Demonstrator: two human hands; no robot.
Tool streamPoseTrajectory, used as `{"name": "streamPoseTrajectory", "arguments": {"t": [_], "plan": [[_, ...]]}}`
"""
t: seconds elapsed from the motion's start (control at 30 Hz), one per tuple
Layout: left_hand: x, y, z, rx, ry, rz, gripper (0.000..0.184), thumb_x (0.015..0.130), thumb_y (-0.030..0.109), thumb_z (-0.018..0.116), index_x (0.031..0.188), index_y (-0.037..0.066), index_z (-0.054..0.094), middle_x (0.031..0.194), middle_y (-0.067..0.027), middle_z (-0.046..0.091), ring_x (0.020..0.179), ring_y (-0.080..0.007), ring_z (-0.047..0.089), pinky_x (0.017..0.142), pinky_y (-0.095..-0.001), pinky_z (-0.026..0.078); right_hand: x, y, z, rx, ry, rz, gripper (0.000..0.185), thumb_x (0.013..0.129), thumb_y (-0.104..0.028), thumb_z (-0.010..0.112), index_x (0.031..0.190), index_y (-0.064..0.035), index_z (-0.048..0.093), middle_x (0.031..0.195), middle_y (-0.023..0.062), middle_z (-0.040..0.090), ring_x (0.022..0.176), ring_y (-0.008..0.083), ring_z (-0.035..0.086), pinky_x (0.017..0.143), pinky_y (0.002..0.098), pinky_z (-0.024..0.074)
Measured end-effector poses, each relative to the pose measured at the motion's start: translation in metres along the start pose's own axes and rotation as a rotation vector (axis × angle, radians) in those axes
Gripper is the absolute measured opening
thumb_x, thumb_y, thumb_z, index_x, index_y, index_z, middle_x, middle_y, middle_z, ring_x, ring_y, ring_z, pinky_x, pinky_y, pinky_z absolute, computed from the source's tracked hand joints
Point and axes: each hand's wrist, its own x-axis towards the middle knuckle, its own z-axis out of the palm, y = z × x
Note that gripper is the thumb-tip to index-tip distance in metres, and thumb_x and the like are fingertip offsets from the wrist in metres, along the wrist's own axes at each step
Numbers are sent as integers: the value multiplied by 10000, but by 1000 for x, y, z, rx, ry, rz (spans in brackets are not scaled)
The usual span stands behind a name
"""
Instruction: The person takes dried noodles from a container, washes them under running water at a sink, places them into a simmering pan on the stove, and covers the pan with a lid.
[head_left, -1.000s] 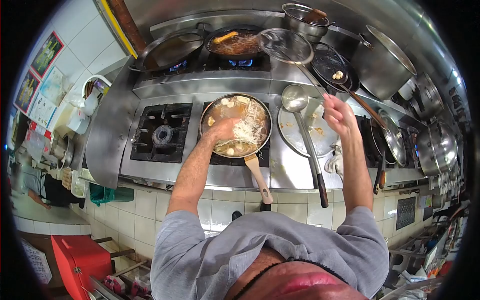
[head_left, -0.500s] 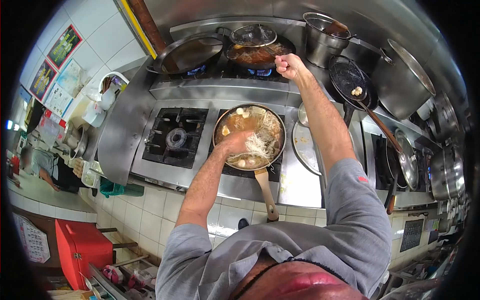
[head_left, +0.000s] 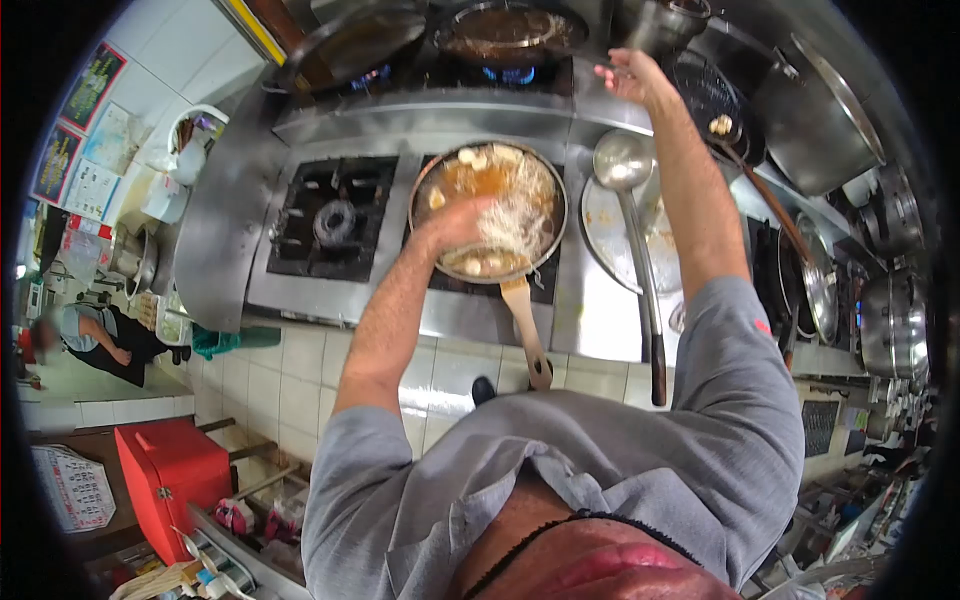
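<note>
A wooden-handled frying pan (head_left: 527,330) sits on the front burner, holding brown broth, pale chunks and a heap of thin white strands that look like enoki mushrooms (head_left: 518,222). My left hand (head_left: 460,222) is down in the pan, its fingers closed around part of the strands and partly hidden by them. At the back right, my right hand (head_left: 630,78) is raised with fingers apart, slightly blurred, close to the handle end of a strainer resting over a wok (head_left: 510,30). Beneath my right forearm, a long-handled ladle (head_left: 622,162) lies across a round metal tray (head_left: 603,225).
Blue flames burn under the back woks. Left of the pan is a bare burner (head_left: 335,222). A tall pot (head_left: 815,120) and a dark skimmer (head_left: 705,95) with a long wooden handle stand at right. Another person (head_left: 100,335) is at far left.
My right hand has loosened from a fist to spread fingers and moved right. The view has shifted, with the stove higher in it, and the ladle now shows fully. My left hand stays in the pan.
</note>
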Motion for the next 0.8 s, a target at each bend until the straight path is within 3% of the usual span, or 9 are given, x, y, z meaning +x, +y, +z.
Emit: {"name": "streamPoseTrajectory", "arguments": {"t": [0.1,0.13,0.17,0.23,0.27,0.4,0.53,0.67,0.8], "plan": [[1,7,-4,60,-41,-101,415,730,49,647,1129,54,533,1045,-142,614,988,-253,585,859,-334,460,-23,7,-2,-325,244,-109,546,845,-283,568,1272,-14,360,1001,178,570,879,276,585,828,444,462],[2,12,-6,143,-54,-178,418,730,46,644,1133,60,533,1044,-146,614,988,-256,586,856,-336,461,-36,15,1,-386,375,-233,548,822,-298,600,1246,4,427,1064,169,572,981,267,558,890,410,417],[1,17,-7,140,-64,-176,418,730,46,644,1133,60,533,1044,-146,614,988,-256,586,856,-336,461,-48,21,-1,-385,384,-226,548,822,-298,600,1246,4,427,1064,169,572,981,267,558,890,410,417],[-3,27,-8,129,-22,-191,434,725,39,639,1144,70,531,1046,-153,614,976,-258,592,850,-334,463,-74,34,-4,-606,535,-610,502,797,-308,631,1179,-3,512,1076,161,578,1001,223,549,878,340,411],[-2,25,-7,143,-41,-212,455,716,28,632,1156,70,526,1055,-154,612,978,-265,593,846,-342,466,-91,43,-5,-600,530,-650,470,773,-288,646,1144,-15,551,1070,152,597,972,228,570,829,324,438],[-2,25,-5,258,-61,-214,471,714,40,638,1168,74,518,1054,-157,612,981,-273,591,841,-358,468,-181,90,-11,-615,318,-605,371,795,-218,623,1094,-2,580,1009,153,630,916,189,590,795,290,450],[-7,22,-1,379,11,-146,457,715,42,606,1161,95,522,997,-173,622,954,-304,596,819,-400,479,-241,168,-46,-816,310,-613,254,795,-138,616,993,19,591,840,107,621,731,172,584,681,284,475],[-9,21,-10,344,-16,-149,410,735,90,646,1126,74,522,1009,-170,620,943,-299,601,793,-378,482,-313,245,-58,-919,365,-391,234,762,-86,637,974,10,608,760,115,584,657,183,558,624,300,468],[-9,17,-18,274,33,-38,387,737,113,653,1098,75,520,980,-174,625,926,-320,602,781,-388,479,-321,261,7,-983,205,-473,264,763,-93,655,1007,-2,608,721,121,561,622,199,535,594,318,451]]}}
